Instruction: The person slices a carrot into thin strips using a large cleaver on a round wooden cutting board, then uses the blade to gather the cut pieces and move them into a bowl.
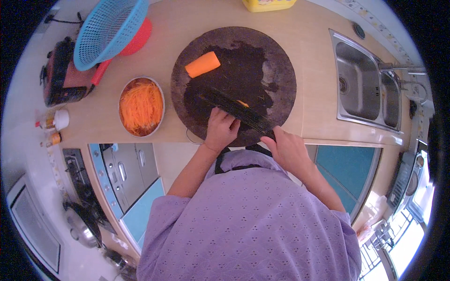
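Note:
On the round dark chopping board (281,66), my right hand (290,147) grips the handle end of a dark, broad-bladed knife (242,110), probably a cleaver. The blade slants up to the left across the board. My left hand (222,129) is bent with its fingertips down against the near side of the blade; whether it holds anything under the fingers is hidden. A thin orange carrot piece (243,103) lies at the blade's far side. Farther back on the board rests a thick cut chunk of carrot (203,64). Left of the board stands a round bowl of shredded carrot (141,107).
A blue plastic colander (109,33) and a red container (139,38) stand at the back left, beside a dark countertop appliance (66,75). A steel double sink (362,82) is on the right. A yellow container (269,4) is at the far edge.

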The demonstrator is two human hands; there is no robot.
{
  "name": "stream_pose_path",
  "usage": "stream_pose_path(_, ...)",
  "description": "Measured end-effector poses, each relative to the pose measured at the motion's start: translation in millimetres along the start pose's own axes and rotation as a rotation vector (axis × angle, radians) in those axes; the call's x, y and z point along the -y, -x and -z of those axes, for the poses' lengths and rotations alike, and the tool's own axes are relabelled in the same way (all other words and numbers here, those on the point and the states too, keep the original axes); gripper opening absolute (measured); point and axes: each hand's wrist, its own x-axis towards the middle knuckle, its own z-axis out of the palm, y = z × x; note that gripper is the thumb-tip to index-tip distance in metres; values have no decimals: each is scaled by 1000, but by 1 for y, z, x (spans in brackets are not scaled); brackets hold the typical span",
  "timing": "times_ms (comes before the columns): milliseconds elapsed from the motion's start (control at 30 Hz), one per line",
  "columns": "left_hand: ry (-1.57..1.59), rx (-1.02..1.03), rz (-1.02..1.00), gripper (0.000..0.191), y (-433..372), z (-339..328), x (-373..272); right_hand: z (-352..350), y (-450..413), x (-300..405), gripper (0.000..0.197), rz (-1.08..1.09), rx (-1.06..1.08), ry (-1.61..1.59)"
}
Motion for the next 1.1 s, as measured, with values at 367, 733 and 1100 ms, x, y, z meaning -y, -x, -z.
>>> stream_pose_path(367,9,-35,-33,21,-4,-1,0,5,0,2,42,-17,18,4)
stream_pose_path(733,-13,-13,-9,14,1,-4,3,-1,-14,0,43,10,2,-3)
stream_pose_path(1100,-2,-31,-22,17,-2,-1,1,6,-3,1,45,-39,57,-3)
